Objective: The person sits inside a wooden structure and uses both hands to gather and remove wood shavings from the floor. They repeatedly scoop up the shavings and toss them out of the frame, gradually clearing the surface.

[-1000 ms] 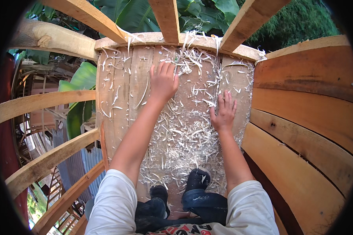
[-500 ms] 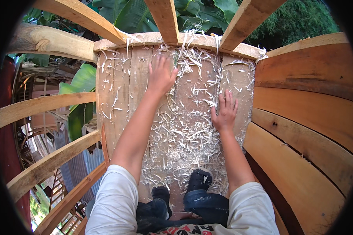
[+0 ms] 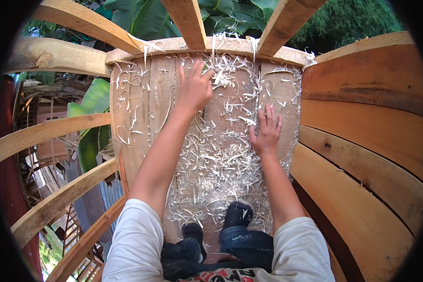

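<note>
Pale curled wood shavings (image 3: pixel 221 162) lie strewn over the plank floor (image 3: pixel 162 89), thickest down its middle. My left hand (image 3: pixel 196 89) reaches to the far end, its fingers apart and slightly bent. The fingertips are beside a small heap of shavings (image 3: pixel 225 75) under the far rail; whether they touch it I cannot tell. My right hand (image 3: pixel 266 134) rests on the right-hand planks with fingers stretched out, at the edge of the scattered shavings. Neither hand holds anything that I can see.
Upright wooden posts (image 3: pixel 188 23) rise from the far rail (image 3: pixel 174 45), where shavings hang. Slats (image 3: pixel 56 129) with gaps border the left; a solid board wall (image 3: pixel 362 113) stands at right. My dark shoes (image 3: pixel 237 214) are on the near floor. Broad leaves (image 3: pixel 150 21) grow beyond.
My left hand has moved slightly to the right, toward the heap of shavings, and its fingers have bent a little. My right hand stays nearly in place. The view has shifted slightly.
</note>
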Demonstrator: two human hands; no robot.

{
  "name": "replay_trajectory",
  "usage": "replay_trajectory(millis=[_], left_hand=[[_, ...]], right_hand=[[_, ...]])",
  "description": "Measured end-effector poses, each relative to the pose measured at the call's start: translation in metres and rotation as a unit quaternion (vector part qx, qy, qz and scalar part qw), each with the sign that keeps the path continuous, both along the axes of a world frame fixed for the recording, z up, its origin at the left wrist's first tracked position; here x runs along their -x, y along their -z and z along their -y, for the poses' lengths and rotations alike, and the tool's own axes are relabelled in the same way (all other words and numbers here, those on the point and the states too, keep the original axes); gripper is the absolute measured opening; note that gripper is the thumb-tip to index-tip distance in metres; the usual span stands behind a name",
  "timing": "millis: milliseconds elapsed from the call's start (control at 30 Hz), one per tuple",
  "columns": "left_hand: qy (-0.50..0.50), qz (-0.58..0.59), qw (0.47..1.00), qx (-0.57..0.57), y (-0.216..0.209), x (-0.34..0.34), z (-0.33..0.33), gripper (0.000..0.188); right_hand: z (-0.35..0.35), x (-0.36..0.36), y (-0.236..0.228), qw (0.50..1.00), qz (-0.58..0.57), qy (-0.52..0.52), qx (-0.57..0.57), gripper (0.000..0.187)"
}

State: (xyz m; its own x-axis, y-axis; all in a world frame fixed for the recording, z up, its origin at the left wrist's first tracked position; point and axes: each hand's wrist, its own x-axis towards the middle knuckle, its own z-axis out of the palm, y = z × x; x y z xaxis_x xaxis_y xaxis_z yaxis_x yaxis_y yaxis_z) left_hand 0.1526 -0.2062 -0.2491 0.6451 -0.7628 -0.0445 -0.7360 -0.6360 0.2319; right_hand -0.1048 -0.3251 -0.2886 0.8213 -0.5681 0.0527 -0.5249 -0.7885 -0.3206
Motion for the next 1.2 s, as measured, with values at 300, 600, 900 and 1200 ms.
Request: replay_trajectory(millis=[300, 600, 900, 1200], left_hand=[[-0.04, 0.041, 0.998, -0.016, 0.006, -0.009, 0.014, 0.044], [0.023, 0.057, 0.991, 0.119, 0.018, -0.016, -0.017, 0.047], [-0.036, 0.074, 0.997, 0.013, 0.014, -0.011, -0.007, 0.046], [-0.047, -0.115, 0.984, 0.13, 0.003, -0.015, -0.012, 0.023]], right_hand=[[-0.002, -0.005, -0.003, 1.0, 0.003, -0.008, -0.002, 0.06], [-0.003, -0.004, -0.001, 1.0, 0.008, -0.008, 0.009, 0.059], [-0.002, -0.003, -0.001, 1.0, 0.0, -0.003, 0.0, 0.059], [-0.003, -0.004, -0.002, 1.0, 0.0, -0.005, 0.004, 0.059]])
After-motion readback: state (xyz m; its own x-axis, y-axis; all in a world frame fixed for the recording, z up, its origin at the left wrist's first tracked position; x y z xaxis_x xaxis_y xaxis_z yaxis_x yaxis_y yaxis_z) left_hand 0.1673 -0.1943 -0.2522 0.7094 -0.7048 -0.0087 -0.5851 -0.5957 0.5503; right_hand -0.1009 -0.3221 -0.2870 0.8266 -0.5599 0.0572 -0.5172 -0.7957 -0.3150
